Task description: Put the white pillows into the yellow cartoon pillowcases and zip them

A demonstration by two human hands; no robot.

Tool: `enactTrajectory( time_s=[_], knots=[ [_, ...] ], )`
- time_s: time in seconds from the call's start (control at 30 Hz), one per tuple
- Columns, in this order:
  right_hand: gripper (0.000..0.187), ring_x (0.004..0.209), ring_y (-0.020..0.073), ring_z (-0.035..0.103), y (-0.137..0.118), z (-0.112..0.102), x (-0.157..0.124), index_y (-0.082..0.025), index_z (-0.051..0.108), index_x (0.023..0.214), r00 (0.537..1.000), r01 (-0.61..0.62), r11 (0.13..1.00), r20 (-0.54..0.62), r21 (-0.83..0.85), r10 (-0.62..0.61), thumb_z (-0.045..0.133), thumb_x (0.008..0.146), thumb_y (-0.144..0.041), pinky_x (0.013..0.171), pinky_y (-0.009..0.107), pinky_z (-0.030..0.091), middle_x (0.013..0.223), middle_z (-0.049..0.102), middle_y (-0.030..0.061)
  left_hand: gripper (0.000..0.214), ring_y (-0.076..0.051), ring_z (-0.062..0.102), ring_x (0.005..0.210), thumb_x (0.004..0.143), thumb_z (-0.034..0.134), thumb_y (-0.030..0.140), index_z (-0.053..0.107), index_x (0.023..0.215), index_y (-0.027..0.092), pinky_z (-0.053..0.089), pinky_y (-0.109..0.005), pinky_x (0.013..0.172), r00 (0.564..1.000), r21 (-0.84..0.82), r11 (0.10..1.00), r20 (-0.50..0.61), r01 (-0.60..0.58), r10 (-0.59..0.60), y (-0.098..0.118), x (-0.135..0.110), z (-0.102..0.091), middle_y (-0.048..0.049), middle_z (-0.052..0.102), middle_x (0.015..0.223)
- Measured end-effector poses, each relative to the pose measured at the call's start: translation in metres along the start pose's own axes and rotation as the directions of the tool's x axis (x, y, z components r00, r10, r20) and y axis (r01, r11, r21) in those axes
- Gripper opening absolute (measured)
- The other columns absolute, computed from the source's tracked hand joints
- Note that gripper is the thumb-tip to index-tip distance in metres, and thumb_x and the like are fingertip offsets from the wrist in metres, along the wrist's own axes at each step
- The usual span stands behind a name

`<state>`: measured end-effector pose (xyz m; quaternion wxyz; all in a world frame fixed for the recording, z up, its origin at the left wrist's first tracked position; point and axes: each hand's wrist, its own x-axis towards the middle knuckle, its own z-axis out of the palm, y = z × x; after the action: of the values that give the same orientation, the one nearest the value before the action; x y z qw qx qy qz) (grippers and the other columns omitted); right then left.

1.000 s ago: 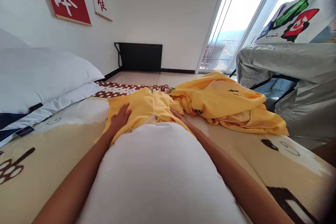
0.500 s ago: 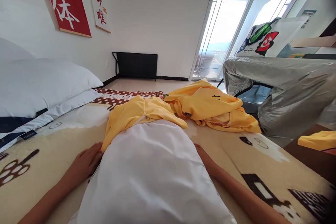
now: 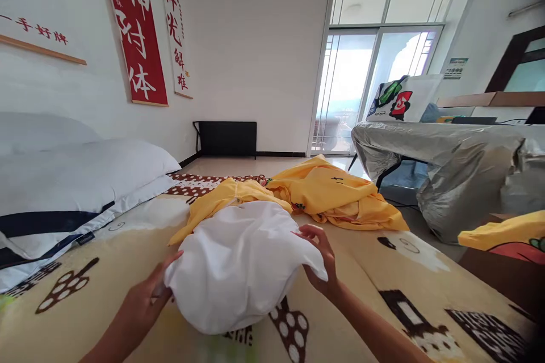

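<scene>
A white pillow (image 3: 238, 266) lies in front of me, bunched up and rounded at its near end. Yellow cloth that looks like a pillowcase (image 3: 232, 188) is gathered about its far end. My left hand (image 3: 147, 295) grips the pillow's left side, thumb on top and the other fingers partly hidden beneath. On the right, my right hand (image 3: 319, 255) has its fingers curled round the pillow's edge, and a corner of white fabric droops beside the wrist. Beyond and to the right lies a second, crumpled yellow cloth (image 3: 340, 193).
Both lie on a bed with a patterned beige blanket (image 3: 357, 306). White pillows (image 3: 85, 181) rest at the left by the wall. A brown box (image 3: 498, 278) with yellow fabric stands at the right, before a table under silver plastic (image 3: 460, 142). A black panel (image 3: 228, 139) leans against the far wall.
The pillow's near end, stretched out toward me before, is now folded up and away. Both hands have gone from lying beside it to gripping its sides. My view has tilted upward.
</scene>
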<state>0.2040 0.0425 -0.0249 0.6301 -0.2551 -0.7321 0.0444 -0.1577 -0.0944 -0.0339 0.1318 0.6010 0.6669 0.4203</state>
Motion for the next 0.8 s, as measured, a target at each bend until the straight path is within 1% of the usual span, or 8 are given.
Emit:
enactTrajectory(
  time_s=[0.1, 0.2, 0.33, 0.4, 0.5, 0.6, 0.7, 0.8],
  knots=[
    [0.022, 0.084, 0.0207, 0.059, -0.011, 0.019, 0.043, -0.019, 0.067, 0.08, 0.928, -0.215, 0.954, -0.258, 0.211, 0.267, 0.063, 0.078, -0.041, 0.073, 0.034, 0.05, 0.085, 0.062, 0.0058, 0.037, -0.022, 0.067, 0.079, 0.065, 0.073, 0.051, 0.071, 0.092, 0.026, 0.052, -0.021, 0.06, 0.959, -0.198, 0.98, -0.277, 0.01, -0.066, 0.052, 0.045, -0.034, 0.0001, 0.072, 0.081],
    [0.032, 0.071, 0.0167, 0.055, -0.009, 0.03, 0.08, -0.02, 0.053, 0.069, 0.679, -0.353, 0.793, -0.447, 0.496, 0.582, 0.061, 0.075, -0.051, 0.064, 0.028, 0.048, 0.063, 0.053, -0.0021, 0.036, -0.019, 0.065, 0.083, 0.066, 0.075, 0.042, 0.068, 0.094, 0.021, 0.054, -0.024, 0.071, 0.909, -0.583, 0.797, -0.402, -0.159, -0.112, 0.105, 0.091, -0.048, -0.0029, 0.07, 0.087],
    [0.027, 0.063, 0.0136, 0.053, 0.008, 0.031, 0.09, -0.024, 0.047, 0.07, 0.544, -0.267, 0.69, -0.486, 0.673, 0.684, 0.06, 0.072, -0.047, 0.057, 0.024, 0.045, 0.059, 0.05, -0.0056, 0.042, -0.019, 0.061, 0.104, 0.063, 0.077, 0.024, 0.066, 0.103, 0.024, 0.051, -0.029, 0.094, 0.901, -0.765, 0.485, -0.41, -0.424, 0.141, 0.137, 0.12, -0.03, -0.0039, 0.066, 0.107],
    [0.026, 0.055, 0.0125, 0.048, 0.016, 0.027, 0.083, -0.024, 0.045, 0.066, 0.507, -0.29, 0.678, -0.493, 0.675, 0.707, 0.063, 0.069, -0.044, 0.05, 0.023, 0.041, 0.054, 0.046, -0.0069, 0.053, -0.019, 0.058, 0.111, 0.06, 0.078, 0.019, 0.064, 0.111, 0.026, 0.048, -0.029, 0.098, 0.884, -0.764, 0.447, -0.416, -0.466, 0.212, 0.13, 0.119, -0.015, -0.0035, 0.064, 0.113],
    [0.024, 0.054, 0.0114, 0.048, 0.022, 0.022, 0.075, -0.023, 0.049, 0.066, 0.506, -0.295, 0.671, -0.484, 0.681, 0.714, 0.066, 0.067, -0.04, 0.05, 0.023, 0.042, 0.056, 0.049, -0.0069, 0.04, -0.016, 0.061, 0.098, 0.066, 0.076, 0.025, 0.065, 0.105, 0.024, 0.05, -0.027, 0.092, 0.833, -0.679, 0.605, -0.552, -0.417, -0.045, 0.107, 0.109, 0.003, -0.0018, 0.066, 0.102],
    [0.024, 0.052, 0.0106, 0.047, 0.019, 0.021, 0.076, -0.022, 0.051, 0.065, 0.537, -0.282, 0.72, -0.517, 0.635, 0.667, 0.068, 0.066, -0.038, 0.05, 0.023, 0.041, 0.056, 0.05, -0.0063, 0.025, -0.014, 0.06, 0.084, 0.069, 0.074, 0.031, 0.066, 0.091, 0.021, 0.05, -0.029, 0.087, 0.633, -0.59, 0.739, -0.716, -0.325, -0.293, 0.09, 0.105, 0.006, 0.0008, 0.065, 0.088],
    [0.024, 0.053, 0.0118, 0.05, 0.011, 0.021, 0.079, -0.022, 0.053, 0.064, 0.588, -0.26, 0.771, -0.538, 0.582, 0.605, 0.07, 0.066, -0.039, 0.054, 0.025, 0.043, 0.056, 0.053, -0.0048, 0.019, -0.017, 0.06, 0.089, 0.069, 0.07, 0.03, 0.062, 0.084, 0.023, 0.048, -0.035, 0.095, 0.502, -0.445, 0.815, -0.834, -0.37, -0.228, 0.093, 0.105, 0.001, 0.0029, 0.062, 0.086],
    [0.021, 0.065, 0.0165, 0.058, 0.003, 0.017, 0.08, -0.023, 0.061, 0.074, 0.677, -0.257, 0.787, -0.476, 0.561, 0.561, 0.067, 0.068, -0.042, 0.063, 0.029, 0.047, 0.065, 0.06, -0.0009, 0.011, -0.021, 0.063, 0.1, 0.074, 0.064, 0.027, 0.057, 0.082, 0.027, 0.045, -0.043, 0.102, 0.505, -0.37, 0.746, -0.862, -0.553, -0.053, 0.109, 0.102, -0.002, 0.0047, 0.065, 0.094]
  ],
)
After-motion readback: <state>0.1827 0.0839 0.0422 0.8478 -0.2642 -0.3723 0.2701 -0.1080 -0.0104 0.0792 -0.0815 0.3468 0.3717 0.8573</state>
